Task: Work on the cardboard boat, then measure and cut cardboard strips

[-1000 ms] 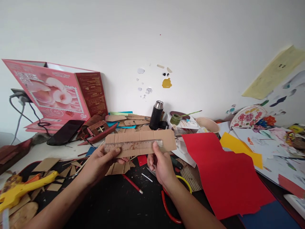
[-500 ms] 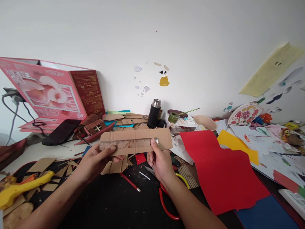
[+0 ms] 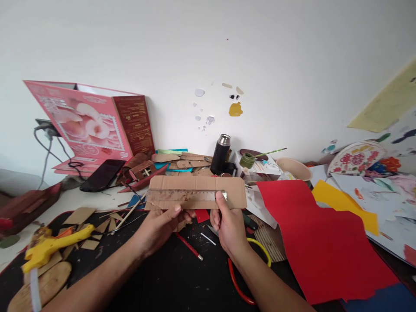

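Both hands hold up a long strip of brown cardboard (image 3: pixel 195 183) above the desk, with a clear ruler (image 3: pixel 191 195) lying lengthwise across its face. My right hand (image 3: pixel 230 227) is closed at the right part, its thumb pressing the ruler's end onto the cardboard. At the lower edge, my left hand (image 3: pixel 159 227) pinches the cardboard, thumb in front near the middle and fingers partly hidden behind. Beneath the hands lie a red pencil (image 3: pixel 189 246), a thin white stick (image 3: pixel 208 238) and scissors with red and yellow handles (image 3: pixel 234 281), partly hidden by my right wrist.
A yellow glue gun (image 3: pixel 48 249) lies among cardboard scraps at left. Behind stand a black thermos (image 3: pixel 221 155), a green paint jar (image 3: pixel 247 160) and a pink box (image 3: pixel 87 125). Red paper (image 3: pixel 321 242) covers the right side. A phone (image 3: pixel 102 175) lies at back left.
My left hand has slid rightward along the cardboard's lower edge, its thumb coming off the ruler. The right thumb still presses the ruler. The camera has turned slightly left.
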`<state>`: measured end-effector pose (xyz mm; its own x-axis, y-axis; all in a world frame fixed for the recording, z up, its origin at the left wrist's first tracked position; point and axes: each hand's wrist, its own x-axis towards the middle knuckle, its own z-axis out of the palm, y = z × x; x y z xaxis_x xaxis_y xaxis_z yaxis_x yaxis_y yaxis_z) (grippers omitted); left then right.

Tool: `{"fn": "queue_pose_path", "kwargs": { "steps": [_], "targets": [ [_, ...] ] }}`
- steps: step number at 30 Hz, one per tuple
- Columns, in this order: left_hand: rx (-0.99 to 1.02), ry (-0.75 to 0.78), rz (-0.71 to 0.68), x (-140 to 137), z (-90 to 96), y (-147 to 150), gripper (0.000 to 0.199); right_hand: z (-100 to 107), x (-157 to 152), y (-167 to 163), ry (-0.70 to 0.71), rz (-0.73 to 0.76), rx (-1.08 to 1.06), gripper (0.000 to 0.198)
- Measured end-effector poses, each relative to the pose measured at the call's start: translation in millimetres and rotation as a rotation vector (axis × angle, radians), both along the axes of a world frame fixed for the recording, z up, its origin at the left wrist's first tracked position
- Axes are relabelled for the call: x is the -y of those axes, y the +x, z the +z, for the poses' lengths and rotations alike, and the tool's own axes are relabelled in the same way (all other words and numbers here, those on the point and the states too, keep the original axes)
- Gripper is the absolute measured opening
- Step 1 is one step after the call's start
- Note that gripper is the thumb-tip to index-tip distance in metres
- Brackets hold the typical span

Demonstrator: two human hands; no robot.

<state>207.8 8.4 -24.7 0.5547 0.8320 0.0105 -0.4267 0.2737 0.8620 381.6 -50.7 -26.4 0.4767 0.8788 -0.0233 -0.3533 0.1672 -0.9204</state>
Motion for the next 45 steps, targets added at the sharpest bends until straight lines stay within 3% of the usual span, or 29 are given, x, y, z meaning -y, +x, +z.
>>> {"fn": "queue_pose_path", "kwargs": {
  "steps": [5, 12, 17, 29, 34, 45],
  "targets": [
    [0.091, -0.052, 0.133, 7, 8.0, 12, 0.042, -5, 5, -6, -0.011, 0.082, 0.041, 0.07],
    [0.086, -0.002, 0.218, -5, 11.2, 0, 0.035, 1, 8, -4, 0.036, 0.127, 0.024, 0.066],
    [0.107, -0.022, 0.226, -9, 11.3, -3, 0.041, 3, 8, 1, 0.019, 0.201, 0.053, 0.071],
    [0.147, -0.055, 0.103, 1, -0.8, 8, 0.043, -3, 6, -4, -0.02, 0.133, 0.062, 0.069],
    [0.15, -0.067, 0.108, 0, 0.3, 8, 0.044, -9, 5, -1, -0.026, 0.115, 0.13, 0.072],
    [0.118, -0.086, 0.178, -9, 2.8, -1, 0.043, 0, 1, 4, -0.001, 0.074, 0.114, 0.071]
  ]
}}
